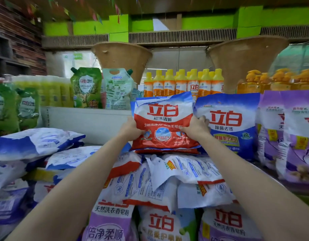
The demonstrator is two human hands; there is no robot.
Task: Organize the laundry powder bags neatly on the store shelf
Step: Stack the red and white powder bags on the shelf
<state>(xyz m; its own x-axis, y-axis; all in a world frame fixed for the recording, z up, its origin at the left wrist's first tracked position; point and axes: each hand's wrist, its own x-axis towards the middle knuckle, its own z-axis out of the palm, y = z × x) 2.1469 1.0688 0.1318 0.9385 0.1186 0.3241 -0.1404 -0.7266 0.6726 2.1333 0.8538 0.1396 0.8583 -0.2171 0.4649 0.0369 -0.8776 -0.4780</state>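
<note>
A red, white and blue laundry powder bag [163, 122] stands upright in the middle of the shelf, on top of another red bag lying flat. My left hand [131, 130] grips its lower left edge and my right hand [196, 127] grips its right edge. Right beside it stands a blue and white powder bag [228, 124]. Several white powder bags [167, 174] lie flat and jumbled in front, with purple bags [108, 225] below them. More blue and white bags [33, 143] are stacked flat at the left.
Purple powder bags [287, 136] stand at the right. Behind are green refill pouches [86, 87], orange bottles with yellow caps [183, 84] and pump bottles [280, 80]. A white shelf back panel [91, 122] leaves a gap left of the held bag.
</note>
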